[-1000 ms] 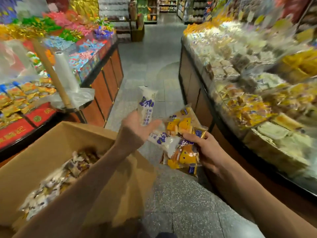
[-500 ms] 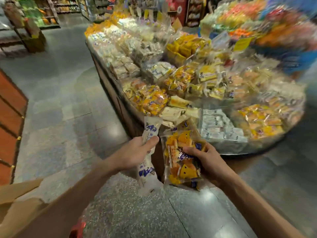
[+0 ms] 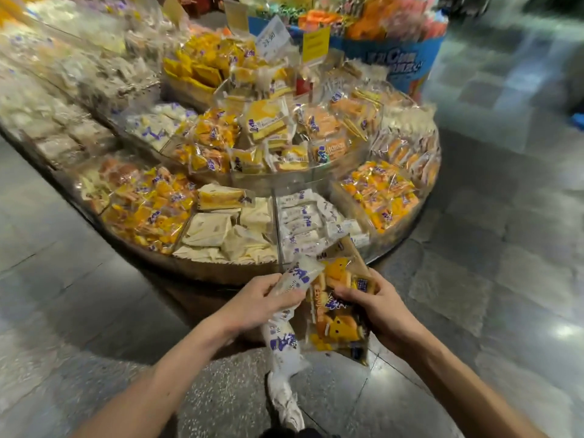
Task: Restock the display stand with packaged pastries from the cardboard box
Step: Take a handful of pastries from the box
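1. Head view, the hands: the left hand [image 3: 265, 300] is curled round a string of white-and-purple packets [image 3: 286, 339], whose lower end hangs towards the floor [image 3: 94, 311]. The right hand [image 3: 382, 306] is closed round a clear bag of yellow pastries [image 3: 336, 320]. Both are held just before the near rim of the stand and have not yet been set in.
2. Head view, the stand: the round tiered display stand [image 3: 221, 273] is seen with its clear-walled compartments well filled. Similar white packets [image 3: 308, 216] lie in the compartment just beyond the hands, and yellow packs [image 3: 382, 194] in the one to its right.
3. Progress: the cardboard box is not in view, so what is left in it cannot be told. The task is judged to be in mid-course, with two loads brought to the stand and their placing yet to be done.
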